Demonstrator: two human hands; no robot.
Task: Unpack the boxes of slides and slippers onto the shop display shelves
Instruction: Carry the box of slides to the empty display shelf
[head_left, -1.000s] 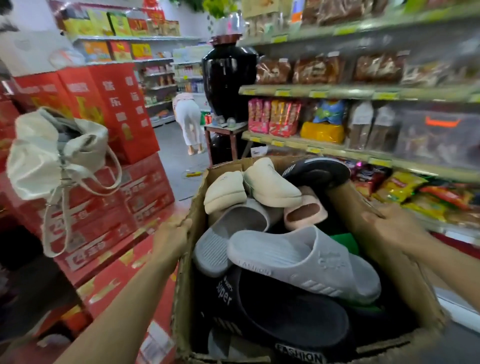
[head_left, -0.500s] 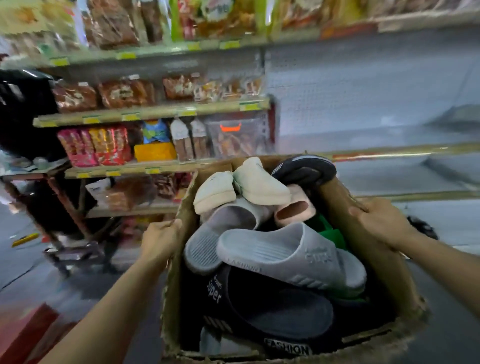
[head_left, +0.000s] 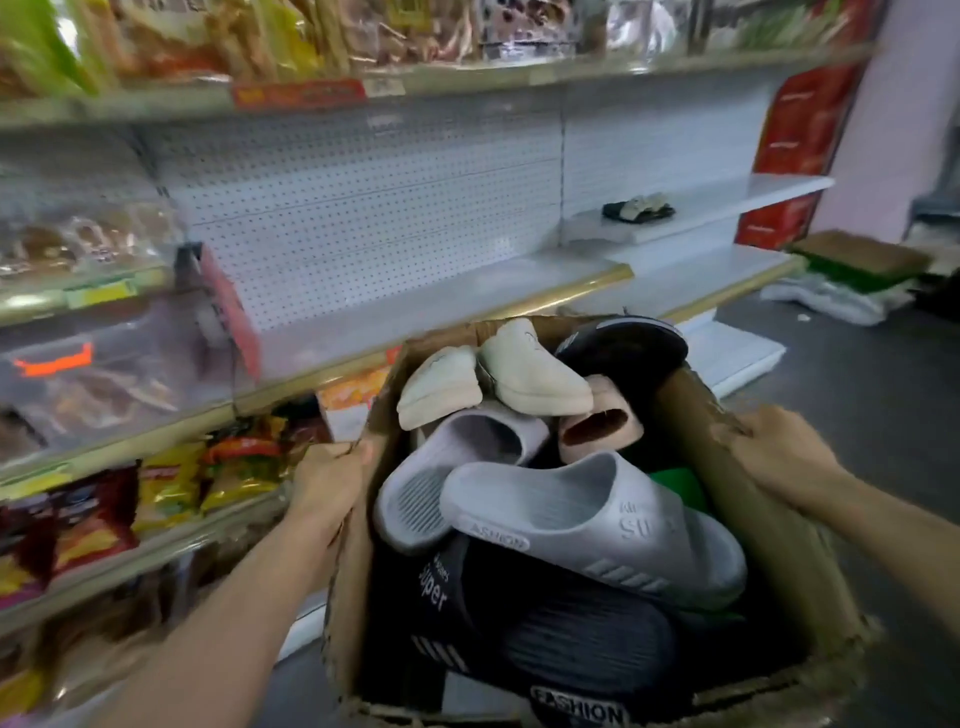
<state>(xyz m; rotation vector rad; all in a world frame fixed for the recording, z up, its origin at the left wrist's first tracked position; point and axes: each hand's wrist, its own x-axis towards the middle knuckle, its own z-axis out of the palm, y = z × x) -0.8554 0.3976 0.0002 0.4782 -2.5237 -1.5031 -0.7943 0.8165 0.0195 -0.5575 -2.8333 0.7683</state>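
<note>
Cardboard box (head_left: 769, 499) fills the lower centre, open top, held off the floor betw. both hands. Left hand (head_left: 327, 483) at 9 o'clock of the box, fingers curled over the left wall's top edge, gripping it. Right hand (head_left: 769, 452) at 3 o'clock, fingers wrapped on the right wall's torn rim, gripping too.

Inside, a loose heap: 2 cream slippers (head_left: 498, 374) on top at 12 o'clock, touching each other; pink slide (head_left: 602, 421) just beside them at 1 o'clock, opening facing the camera; black slide (head_left: 628, 345) poking over the far rim. 2 grey slides (head_left: 582, 525) mid-box, the nearer one marked "FASHION" lying across the other. Black slide (head_left: 561, 644) w/ "Super" and "FASHION" print at 6 o'clock, under the grey ones. Bit of green (head_left: 675, 483) shows at 3 o'clock, can't tell what.

Beyond the box, bare white pegboard shelves (head_left: 415, 312) w/ gold edging at 12 o'clock. 1 dark sandal pair (head_left: 638, 209) on a shelf at 1 o'clock, well apart. Snack packets (head_left: 171, 488) on shelves at 9 o'clock.
</note>
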